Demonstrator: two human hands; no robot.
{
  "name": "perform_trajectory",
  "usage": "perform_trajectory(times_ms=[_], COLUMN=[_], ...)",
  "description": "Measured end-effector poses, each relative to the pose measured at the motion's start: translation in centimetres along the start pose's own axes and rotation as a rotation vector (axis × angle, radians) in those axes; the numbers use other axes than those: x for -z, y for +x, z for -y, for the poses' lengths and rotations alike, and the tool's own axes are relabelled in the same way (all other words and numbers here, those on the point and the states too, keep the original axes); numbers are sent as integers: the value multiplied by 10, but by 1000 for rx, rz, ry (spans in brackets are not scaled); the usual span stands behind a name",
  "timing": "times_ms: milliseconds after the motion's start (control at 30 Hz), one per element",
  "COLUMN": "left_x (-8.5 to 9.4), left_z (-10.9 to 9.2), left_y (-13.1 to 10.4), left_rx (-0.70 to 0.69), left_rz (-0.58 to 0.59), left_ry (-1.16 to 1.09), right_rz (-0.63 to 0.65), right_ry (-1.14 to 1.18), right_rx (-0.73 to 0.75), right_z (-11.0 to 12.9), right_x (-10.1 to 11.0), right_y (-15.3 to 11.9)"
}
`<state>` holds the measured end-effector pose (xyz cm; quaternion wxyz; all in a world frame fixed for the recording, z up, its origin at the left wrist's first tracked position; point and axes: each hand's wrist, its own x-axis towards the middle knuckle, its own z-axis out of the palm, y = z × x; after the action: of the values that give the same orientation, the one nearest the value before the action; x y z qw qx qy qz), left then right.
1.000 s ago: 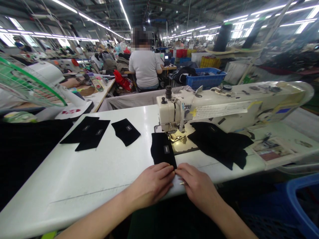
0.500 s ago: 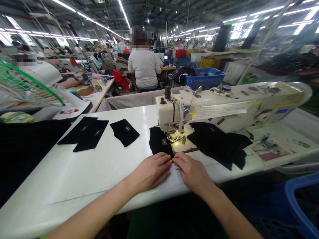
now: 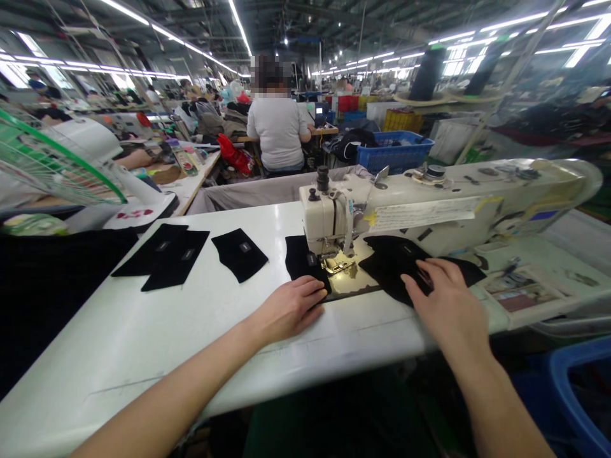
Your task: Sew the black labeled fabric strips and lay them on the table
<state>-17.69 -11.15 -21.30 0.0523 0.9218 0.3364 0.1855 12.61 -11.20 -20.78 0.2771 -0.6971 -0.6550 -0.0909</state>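
Observation:
A black fabric piece [image 3: 300,259] with a small label lies under the head of the sewing machine [image 3: 319,213], beside the lit metal needle plate. My left hand [image 3: 298,305] is closed on its near edge, fingers bent and held together. To the right of the needle, more black fabric pieces [image 3: 389,267] lie overlapping on the machine bed. My right hand [image 3: 446,302] rests over them, thumb and fingers apart and fingertips touching the cloth; it covers part of the pieces.
Further black labelled pieces [image 3: 240,254] lie on the white table [image 3: 200,331] at left. A parts tray [image 3: 525,292] sits at right, above a blue basket [image 3: 580,362]. A green-rimmed fan [image 3: 62,152] stands at far left. Ahead, a person in a light shirt [image 3: 275,130] sits.
My right hand has left the near edge of the fabric at the needle and moved right onto the other black pieces. My left hand stays at that edge, shifted slightly up.

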Motion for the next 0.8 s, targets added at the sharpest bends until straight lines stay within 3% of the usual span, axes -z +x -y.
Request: perform_trajectory(times_ms=[100, 200, 600, 800], left_x=[0, 1, 1, 5], left_z=[5, 10, 34, 42], left_y=[3, 6, 15, 21], left_rx=[5, -2, 13, 22], left_rz=[-4, -20, -22, -1], left_ry=[9, 19, 40, 49], right_rz=[108, 106, -11, -17], right_ry=[-61, -7, 176, 208], right_rx=[21, 58, -56, 23], right_z=[-26, -37, -42, -42], right_x=[0, -3, 10, 16], right_y=[7, 8, 22, 29])
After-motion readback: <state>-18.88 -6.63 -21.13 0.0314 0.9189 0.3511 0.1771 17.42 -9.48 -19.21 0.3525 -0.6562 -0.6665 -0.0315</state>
